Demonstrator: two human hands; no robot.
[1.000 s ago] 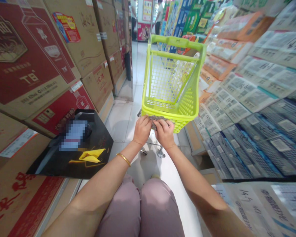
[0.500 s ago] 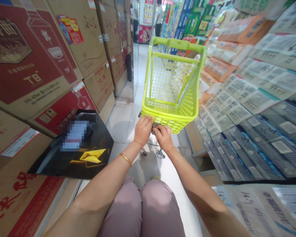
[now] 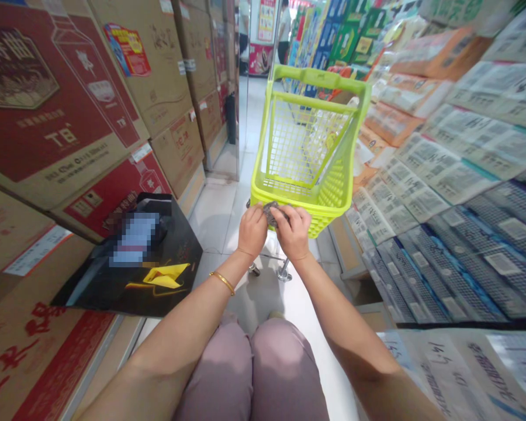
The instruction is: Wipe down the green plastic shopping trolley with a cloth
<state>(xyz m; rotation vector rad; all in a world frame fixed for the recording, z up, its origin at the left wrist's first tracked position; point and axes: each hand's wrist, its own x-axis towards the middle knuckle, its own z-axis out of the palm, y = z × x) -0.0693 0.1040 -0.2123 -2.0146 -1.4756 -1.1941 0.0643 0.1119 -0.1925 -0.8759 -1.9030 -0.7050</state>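
Observation:
A lime-green plastic shopping cart [image 3: 309,146] stands in the aisle right in front of me. My left hand [image 3: 252,230] and my right hand [image 3: 293,231] are side by side at its near rim, both closed on a small grey cloth [image 3: 272,211] pressed against the rim. A gold bangle [image 3: 220,282] sits on my left wrist. My knees in mauve trousers [image 3: 254,374] show at the bottom of the view.
Stacked brown and red cardboard cartons [image 3: 83,111] line the left side, with a black paper bag [image 3: 135,257] leaning on them. Shelves of boxed goods [image 3: 456,175] fill the right. The tiled aisle [image 3: 221,204] runs ahead; a person [image 3: 284,29] stands far off.
Both hands have shifted slightly along the cart's near rim with the cloth, first lower, then back up. The cart has barely moved.

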